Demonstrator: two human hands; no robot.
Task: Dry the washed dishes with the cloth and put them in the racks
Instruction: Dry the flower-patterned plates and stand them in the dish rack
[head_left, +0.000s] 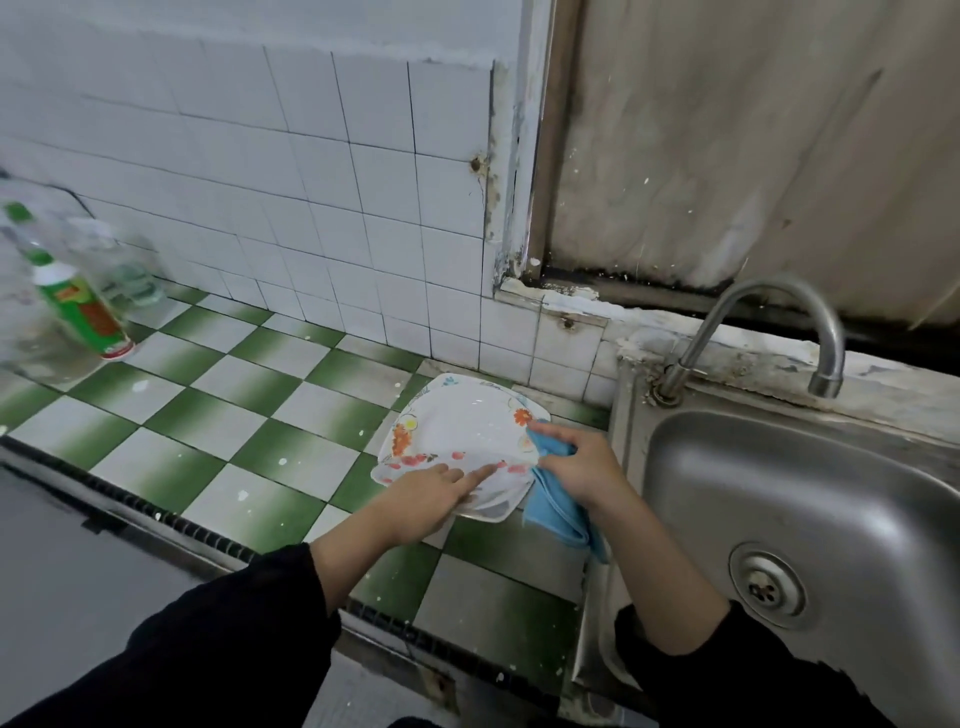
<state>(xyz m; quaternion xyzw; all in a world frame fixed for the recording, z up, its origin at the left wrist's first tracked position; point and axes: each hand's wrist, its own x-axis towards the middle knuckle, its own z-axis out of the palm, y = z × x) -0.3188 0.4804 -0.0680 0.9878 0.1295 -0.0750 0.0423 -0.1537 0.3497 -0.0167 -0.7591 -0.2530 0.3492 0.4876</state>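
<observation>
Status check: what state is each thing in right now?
plate: face up, over the counter, not racked
cloth: bunched, against plate's right edge
left hand: fingers flat on plate's near rim
right hand: grips cloth
tap: no water running
bottle: standing, blurred

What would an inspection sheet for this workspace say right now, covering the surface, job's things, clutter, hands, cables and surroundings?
Surface: green-and-white tiled counter, flecked with white specks.
Job's things: flowered plate on the counter beside the sink; blue cloth at its right edge. No rack in view.
Clutter: green bottle at far left, with blurred clear containers behind it.
Hands: left hand lays straight fingers on the plate's near edge; right hand grips the blue cloth against the plate.
Cables: nothing seen.
Surroundings: steel sink on the right, with a curved tap; white wall tiles; a stained panel behind the tap.
</observation>
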